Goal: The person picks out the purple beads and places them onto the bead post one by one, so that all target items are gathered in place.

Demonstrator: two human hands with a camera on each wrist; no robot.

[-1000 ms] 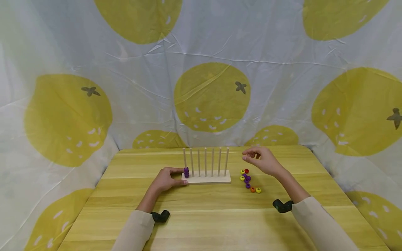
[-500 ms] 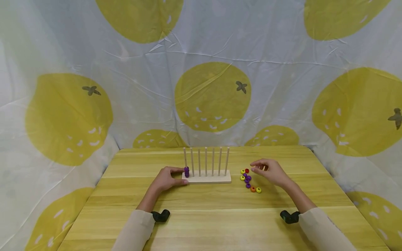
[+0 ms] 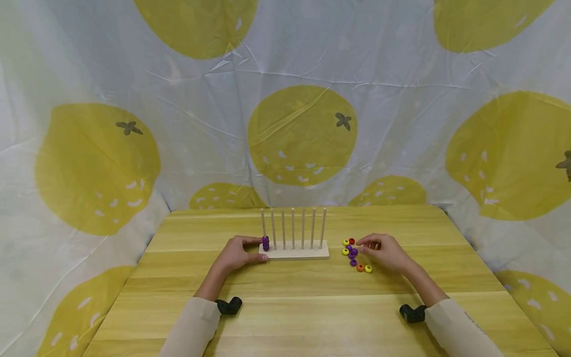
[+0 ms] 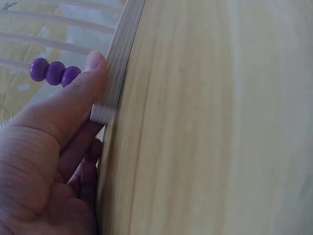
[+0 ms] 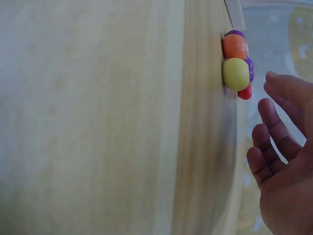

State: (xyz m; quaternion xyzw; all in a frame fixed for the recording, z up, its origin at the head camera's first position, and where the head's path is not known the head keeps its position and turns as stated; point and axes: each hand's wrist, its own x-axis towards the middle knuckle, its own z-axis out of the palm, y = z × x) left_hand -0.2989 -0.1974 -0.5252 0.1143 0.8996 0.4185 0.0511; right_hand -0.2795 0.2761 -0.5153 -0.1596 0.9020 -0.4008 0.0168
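A wooden peg rack (image 3: 296, 253) is set toward the rear of the bench (image 3: 294, 307), with its long axis laid left to right, nearly parallel to the bench's back edge. Its seven thin pegs (image 3: 293, 228) are pointed straight up in a single row along that axis. Three purple stacked beads (image 3: 265, 243) are threaded one above another on the leftmost peg, at the bottom of it, so that a short upright column is formed.

The rack's left end is gripped by the left hand (image 3: 234, 254): the thumb is laid along the front edge of the base, and the index finger is reached behind the column.

To the right of the rack, nine loose beads are strung out in an uneven line from back to front, slanted a little rightward at the near end. A red bead (image 3: 352, 241) is seen at the far end; an orange bead (image 3: 360, 267) and a front yellow bead (image 3: 368, 268) are placed side by side at the near end.

The right hand (image 3: 385, 252) is held just beside the far beads, with fingers loosely bent, thumb and index parted, and nothing grasped.
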